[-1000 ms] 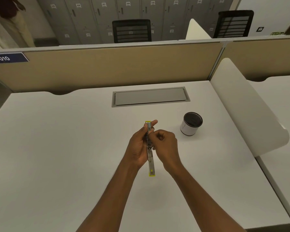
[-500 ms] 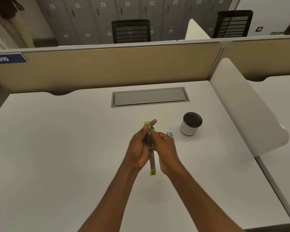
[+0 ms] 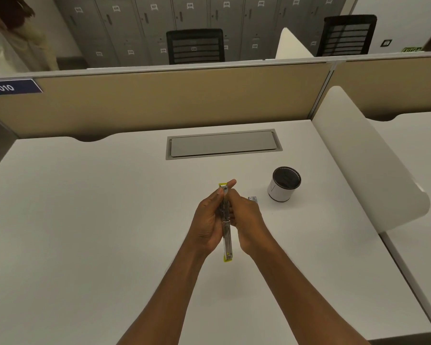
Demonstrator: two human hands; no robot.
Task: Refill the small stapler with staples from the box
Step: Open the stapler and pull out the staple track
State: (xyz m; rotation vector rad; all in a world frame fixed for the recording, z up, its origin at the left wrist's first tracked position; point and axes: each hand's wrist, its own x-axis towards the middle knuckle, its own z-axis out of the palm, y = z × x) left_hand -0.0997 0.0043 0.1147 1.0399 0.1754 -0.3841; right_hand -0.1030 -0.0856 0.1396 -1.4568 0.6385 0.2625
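A small stapler (image 3: 227, 242) with yellow ends and a metal rail is swung fully open into a long straight strip, held above the white desk (image 3: 85, 220). My left hand (image 3: 208, 221) grips its middle from the left, thumb along the far half. My right hand (image 3: 246, 220) presses against the rail from the right, fingertips pinched at the metal channel; whether staples are between them is hidden. A small staple box (image 3: 253, 199) lies on the desk just behind my right hand, mostly covered by it.
A white cup with a dark inside (image 3: 284, 184) stands to the right of my hands. A grey cable hatch (image 3: 223, 144) is set into the desk further back. A white curved divider (image 3: 366, 160) bounds the right side, a beige partition (image 3: 172, 100) the back.
My right hand has slid slightly nearer along the stapler's rail, uncovering a corner of the staple box behind it. The stapler and left hand have barely moved.
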